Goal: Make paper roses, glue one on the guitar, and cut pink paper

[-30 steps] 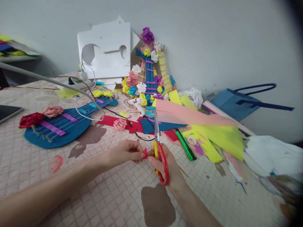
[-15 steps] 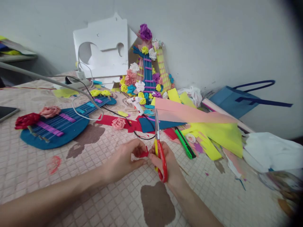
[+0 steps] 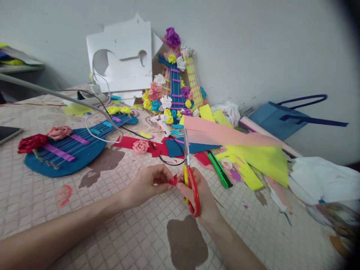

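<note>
Between the thumb and fingers of my left hand (image 3: 150,183) is pinched a small red paper piece (image 3: 173,180). My right hand (image 3: 204,195) is closed around a pair of scissors (image 3: 193,189) with red and yellow handles, their blades together and pointing away from me. The fingertips of my right hand meet the red piece at its right end. Beyond my hands lie a red paper strip (image 3: 131,143) and a pink paper flower (image 3: 141,146). To the left rests a blue toy guitar (image 3: 92,152) with purple bars, strings and red and pink flowers.
A white glue gun (image 3: 161,122) stands behind, its black cord looping toward my hands. A green cutter knife (image 3: 220,170) lies right, beside yellow paper (image 3: 264,165) and pink paper (image 3: 225,132). Decorated guitars (image 3: 177,86) and a white cut-out board (image 3: 120,56) lean on the wall.
The fingers of my left hand have closed in on the red piece, with the thumb raised to it. The scissors and my right hand have barely moved.
</note>
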`<move>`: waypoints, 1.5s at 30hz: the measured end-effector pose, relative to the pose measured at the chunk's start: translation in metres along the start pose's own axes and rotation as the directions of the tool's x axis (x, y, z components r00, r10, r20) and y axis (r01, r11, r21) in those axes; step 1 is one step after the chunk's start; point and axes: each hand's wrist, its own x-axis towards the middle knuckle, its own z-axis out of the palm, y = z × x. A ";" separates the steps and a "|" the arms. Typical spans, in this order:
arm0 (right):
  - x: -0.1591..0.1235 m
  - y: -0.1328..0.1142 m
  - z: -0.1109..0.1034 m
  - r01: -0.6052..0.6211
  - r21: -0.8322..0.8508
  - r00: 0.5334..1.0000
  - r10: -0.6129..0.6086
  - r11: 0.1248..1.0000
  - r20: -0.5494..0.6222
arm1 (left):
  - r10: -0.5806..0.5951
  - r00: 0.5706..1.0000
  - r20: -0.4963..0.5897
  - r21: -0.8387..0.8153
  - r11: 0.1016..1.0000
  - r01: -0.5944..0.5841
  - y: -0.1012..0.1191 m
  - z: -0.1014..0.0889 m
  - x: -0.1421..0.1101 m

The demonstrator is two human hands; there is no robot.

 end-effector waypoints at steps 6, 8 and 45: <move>-0.001 0.000 0.000 -0.005 -0.018 1.000 0.005 1.000 -0.004 | -0.087 0.993 0.074 -0.231 0.967 0.102 -0.003 -0.003 0.002; 0.000 0.001 0.000 -0.009 -0.032 1.000 0.009 0.999 -0.005 | -0.139 0.987 0.076 -0.272 0.950 0.154 -0.002 -0.003 0.002; 0.001 0.012 -0.001 -0.026 0.000 0.999 0.026 1.000 0.031 | -0.238 0.969 0.059 -0.195 0.950 0.245 0.006 0.001 0.000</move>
